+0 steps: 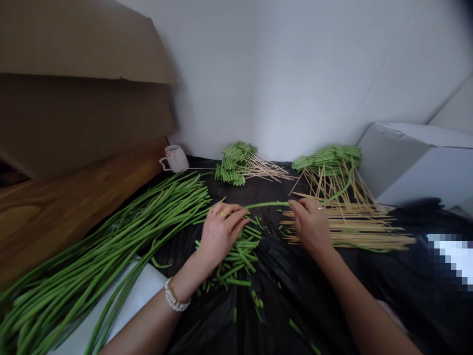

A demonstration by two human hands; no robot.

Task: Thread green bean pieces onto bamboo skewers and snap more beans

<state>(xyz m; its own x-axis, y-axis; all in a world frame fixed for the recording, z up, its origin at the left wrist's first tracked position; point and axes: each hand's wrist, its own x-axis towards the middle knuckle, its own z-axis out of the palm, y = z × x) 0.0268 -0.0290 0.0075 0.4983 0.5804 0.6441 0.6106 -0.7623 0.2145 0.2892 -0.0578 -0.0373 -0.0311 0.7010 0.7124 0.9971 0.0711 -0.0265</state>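
Note:
My left hand [220,230] and my right hand [311,223] both pinch one long green stalk [268,204] stretched between them; its far end curves up to the right over the skewers. Under my left hand lies a heap of short cut green pieces [240,259]. My right hand rests beside a flat pile of bare bamboo skewers [364,229]. A large sheaf of long uncut green stalks [111,251] runs from the lower left toward my left hand. All of it lies on a black plastic sheet [295,291].
Two piles of skewers loaded with green pieces sit at the back, one in the middle [236,162] and one on the right [328,159]. A white mug [175,158] stands by the wall. Cardboard box [74,84] at left, white box [417,162] at right.

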